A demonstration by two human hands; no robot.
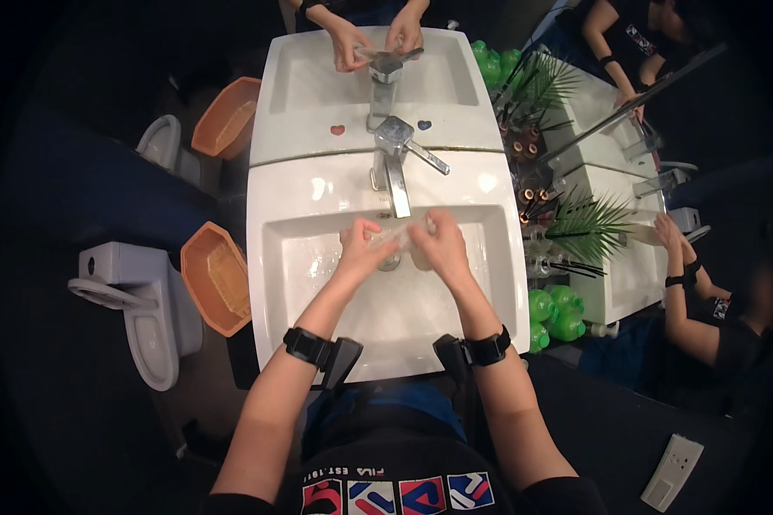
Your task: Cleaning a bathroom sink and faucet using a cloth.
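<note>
Over the basin of a white ceramic sink [283, 283], my left hand [355, 252] and my right hand [441, 244] hold a thin see-through piece [394, 240] stretched between them. It looks like plastic film, but blur hides its exact kind. Both hands are just below the spout of a chrome faucet [397, 183], whose lever [430, 158] points to the right. Whether water runs from it is hard to tell. The metal drain [390, 262] shows partly beneath the film. Each of my wrists carries a black strap with a device.
A mirror behind the sink repeats basin and hands; another stands on the right. Orange plastic tub [216, 283] and white toilet [151, 322] are to the left. Along the right edge are reed diffusers [531, 206], palm leaves [583, 225] and green bottles [544, 309].
</note>
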